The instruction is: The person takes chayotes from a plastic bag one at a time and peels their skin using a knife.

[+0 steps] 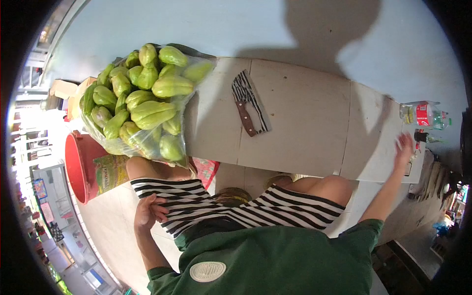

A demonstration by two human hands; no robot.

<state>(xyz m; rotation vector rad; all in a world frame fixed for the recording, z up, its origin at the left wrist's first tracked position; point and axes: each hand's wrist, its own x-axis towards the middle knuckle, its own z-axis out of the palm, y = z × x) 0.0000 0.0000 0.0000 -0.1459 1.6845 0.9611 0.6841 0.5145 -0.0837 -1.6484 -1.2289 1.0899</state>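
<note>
My left hand hangs beside my striped shorts at the left thigh, fingers loosely bent and apart, holding nothing. Out to the right, my right hand reaches over the end of the tiled ledge with its fingers spread and nothing visible in them. Close by it lie a small dark-topped bottle and a clear plastic bottle with a red label. A cleaver with a brown wooden handle lies flat on the ledge, its shiny blade reflecting stripes. Left of it, a clear plastic bag bulges with green chayotes.
The tiled ledge runs along a pale blue wall. A red bucket stands at the left, with a printed sack against it. Behind the bag is a cardboard box. Stacked flat material is at the right.
</note>
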